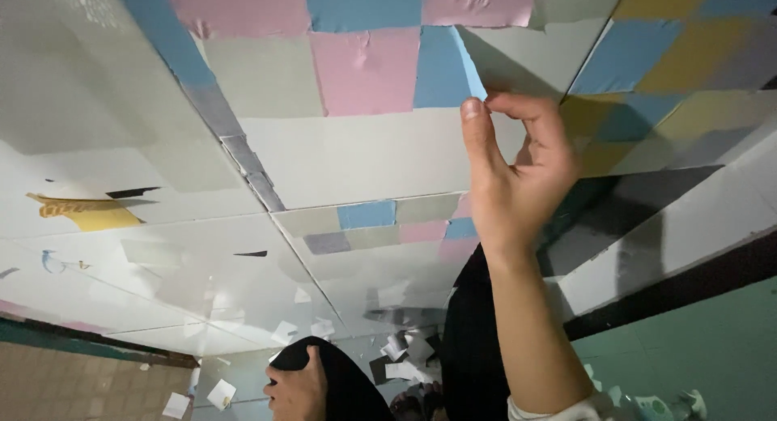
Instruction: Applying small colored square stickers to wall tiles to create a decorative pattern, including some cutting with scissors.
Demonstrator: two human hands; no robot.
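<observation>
Right hand (518,174) is up at the white wall panel (356,158), thumb and forefinger pinched on the loose lower-right corner of the blue sticker square (441,69). The square sits just above the fingertips, its peeled edge running up the right side. Left hand (298,389) is way lower, resting on something black (348,389), nowhere near it.

You had just one view, from the camera worn on your head. It faced a white panelled wall (356,158) patched with pastel squares, and it sat close enough that the panels filled most of the frame, slanting away toward the lower left. Your raised right hand (518,174) and forearm stood near the lens, right of centre. The floor (97,380) showed only along the bottom edge, with your left hand (298,389) at the lower margin.
</observation>
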